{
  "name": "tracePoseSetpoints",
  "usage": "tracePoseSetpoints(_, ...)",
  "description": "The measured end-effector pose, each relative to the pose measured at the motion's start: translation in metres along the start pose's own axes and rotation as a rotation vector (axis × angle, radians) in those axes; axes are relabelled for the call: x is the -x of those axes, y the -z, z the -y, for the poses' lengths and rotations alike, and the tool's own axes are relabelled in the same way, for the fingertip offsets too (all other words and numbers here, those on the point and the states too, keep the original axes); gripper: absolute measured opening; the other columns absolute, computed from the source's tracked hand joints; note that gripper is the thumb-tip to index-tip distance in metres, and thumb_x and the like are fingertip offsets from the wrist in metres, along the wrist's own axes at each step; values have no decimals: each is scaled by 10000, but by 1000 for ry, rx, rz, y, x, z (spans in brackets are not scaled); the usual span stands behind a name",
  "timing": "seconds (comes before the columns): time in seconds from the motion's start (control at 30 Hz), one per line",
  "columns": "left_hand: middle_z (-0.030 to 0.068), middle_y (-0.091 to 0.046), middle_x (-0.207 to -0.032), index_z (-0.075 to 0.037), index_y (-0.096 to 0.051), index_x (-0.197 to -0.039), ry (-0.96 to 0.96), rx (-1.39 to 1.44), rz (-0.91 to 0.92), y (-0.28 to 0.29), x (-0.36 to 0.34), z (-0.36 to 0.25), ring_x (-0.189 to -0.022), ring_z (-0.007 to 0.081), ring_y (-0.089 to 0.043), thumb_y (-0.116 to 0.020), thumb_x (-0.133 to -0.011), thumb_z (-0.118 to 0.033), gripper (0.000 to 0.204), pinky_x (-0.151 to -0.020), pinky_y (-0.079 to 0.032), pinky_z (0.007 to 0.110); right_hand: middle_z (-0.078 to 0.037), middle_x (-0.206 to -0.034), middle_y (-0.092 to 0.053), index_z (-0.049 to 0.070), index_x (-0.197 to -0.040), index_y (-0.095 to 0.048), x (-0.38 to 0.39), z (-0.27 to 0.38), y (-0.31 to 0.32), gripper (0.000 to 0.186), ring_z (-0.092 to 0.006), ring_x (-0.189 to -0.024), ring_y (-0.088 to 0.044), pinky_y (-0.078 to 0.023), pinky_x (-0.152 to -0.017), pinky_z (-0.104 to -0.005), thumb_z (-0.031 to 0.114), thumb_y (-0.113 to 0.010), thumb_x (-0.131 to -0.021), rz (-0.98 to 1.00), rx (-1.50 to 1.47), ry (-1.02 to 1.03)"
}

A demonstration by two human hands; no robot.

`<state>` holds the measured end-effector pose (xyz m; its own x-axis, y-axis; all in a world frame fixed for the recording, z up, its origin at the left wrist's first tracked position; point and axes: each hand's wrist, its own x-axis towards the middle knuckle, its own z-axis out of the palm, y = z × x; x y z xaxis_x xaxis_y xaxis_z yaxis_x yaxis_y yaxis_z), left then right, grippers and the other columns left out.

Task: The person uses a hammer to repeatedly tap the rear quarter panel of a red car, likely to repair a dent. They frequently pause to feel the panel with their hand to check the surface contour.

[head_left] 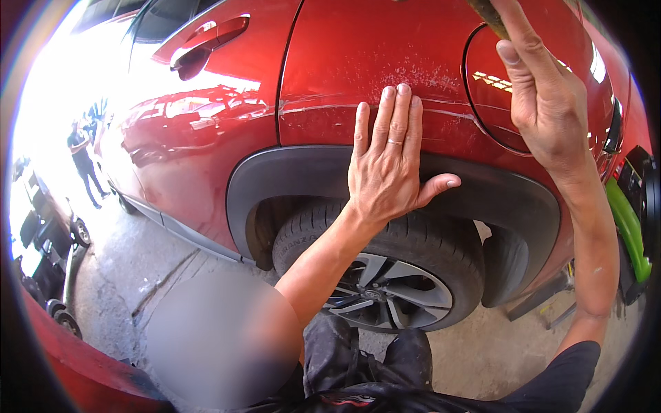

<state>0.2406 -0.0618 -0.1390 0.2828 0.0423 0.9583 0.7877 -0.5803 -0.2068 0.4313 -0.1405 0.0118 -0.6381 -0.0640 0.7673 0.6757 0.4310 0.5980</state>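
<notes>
A: Nearest first: what to note?

B: At the lower edge, dust-marked dark trousers (410, 351). Just ahead, a bare left hand (385, 165) with a thin silvery ring (394, 142): opened flat, four fingers straight and close together, thumb spread wide, nothing gripped. Seemingly laid against the car, though impossible to see beneath the palm.

A: And opposite?

B: Bare right hand (554, 113), raised at upper right in front of a rounded red fuel flap (485, 93). Thumb up, index finger stretched upward; just beside, a rough olive-brown piece (490, 17), cut off by the upper edge. Can't tell whether pinched or merely touched.

A: Likely to handle how?

B: Probably light and fairly pliable, judging by looks alone; best held by the edges or backed with flat fingers.

A: Behind the hands?

B: Glossy red rear body panel (351, 48), above a matte black wheel-arch trim (251, 182), with pale scuffs (427, 76) and long scratches. Probably stiff, slick, easily marked; better steadied with a flat palm than grasped.

A: Farther off?

B: Black rubber tyre (454, 251) under the arch, grey concrete floor (113, 261), and, well apart at left, a standing person in dark clothes (84, 162).
</notes>
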Motion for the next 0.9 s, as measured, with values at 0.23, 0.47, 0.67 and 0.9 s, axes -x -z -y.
tracePoseSetpoints(0.23,305,-329,-1546,133,-374,-1448,1,3,8,-1,1,0,-1474,430,-269,-372,-860,-830,1128,-1213,-105,556,-104,-1005,-607,108,-1475,-473,-5,12,1,552,-236,-762,-625,-539,-662,-336,35,-599,-942,61,51,-40)
tracePoseSetpoints(0.47,307,-326,-1547,134,-375,-1447,0,4,16,0,-1,0,-1477,430,-263,-383,-853,-832,1135,-1213,-101,558,-107,-736,-659,73,-1498,-439,-17,23,6,617,-211,-522,-591,-515,-496,-333,30,-629,-912,116,103,-39)
tracePoseSetpoints(0.67,305,-320,-1551,134,-370,-1451,5,-6,18,1,0,0,-1479,431,-255,-384,-851,-835,1140,-1214,-90,556,-127,-1257,-638,97,-1444,-506,-13,19,-3,521,-264,-821,-678,-568,-686,-327,10,-604,-940,191,64,-115)
tracePoseSetpoints(0.9,260,-313,-1568,95,-398,-1458,26,-22,27,4,-1,-1,-1495,378,-242,-357,-860,-824,1098,-1214,-142,554,-127,-1196,-694,141,-1368,-585,-11,18,-13,457,-294,-753,-693,-554,-644,-377,19,-627,-930,-71,-28,-16)
